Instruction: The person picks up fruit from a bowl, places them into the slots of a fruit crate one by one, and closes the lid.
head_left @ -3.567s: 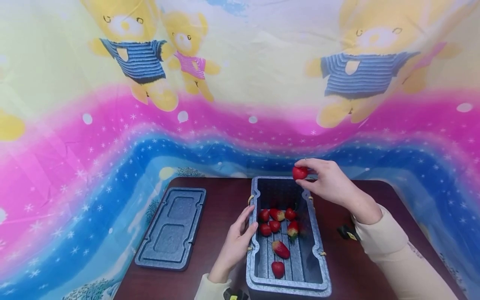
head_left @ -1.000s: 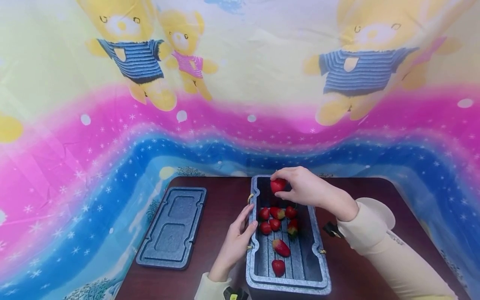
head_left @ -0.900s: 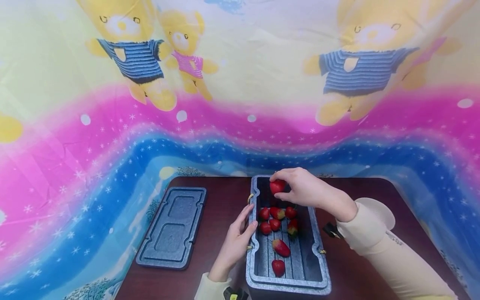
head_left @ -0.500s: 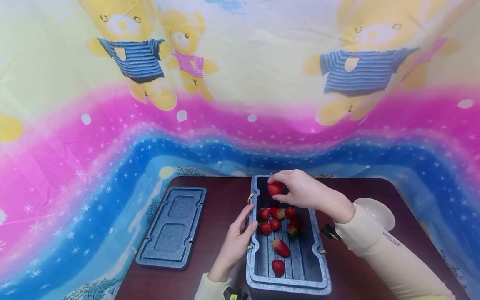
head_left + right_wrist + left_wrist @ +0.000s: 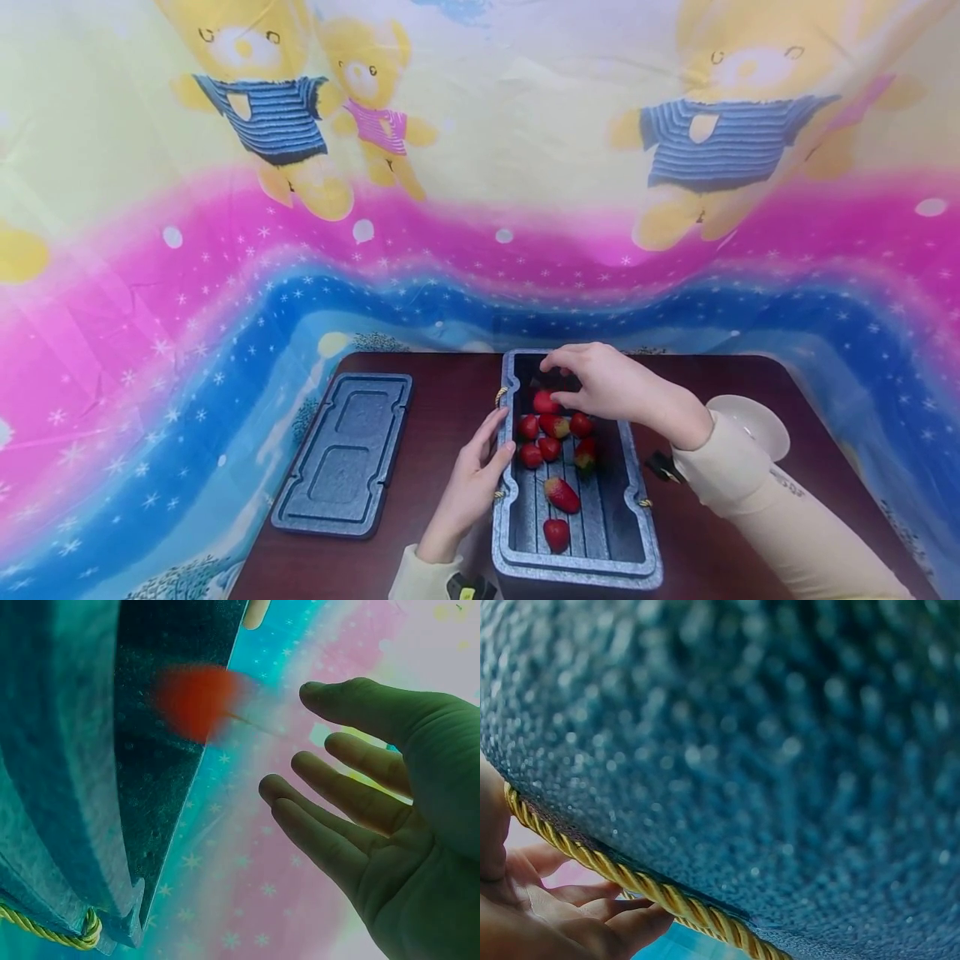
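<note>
A grey foam box (image 5: 577,575) with gold rope handles stands on the table, with several strawberries (image 5: 562,495) on its ribbed floor. Over its far end my right hand (image 5: 611,383) has its fingers spread. Just below those fingertips is a strawberry (image 5: 545,402), apart from them; in the right wrist view that strawberry (image 5: 196,701) is a red blur in mid-air inside the box. My left hand (image 5: 474,479) rests against the box's left side, thumb at the rim. In the left wrist view, its fingers lie beside the gold rope (image 5: 630,881).
The matching grey lid (image 5: 345,458) lies flat on the brown table (image 5: 442,417) to the left. A white bowl (image 5: 757,425) stands to the right, partly hidden behind the right sleeve. A patterned cloth with bears (image 5: 480,167) hangs behind the table.
Earlier my right hand brought a strawberry from the box's right rim to over its far end. Now its fingers have parted and the strawberry is lower, free of them. The left hand stays put.
</note>
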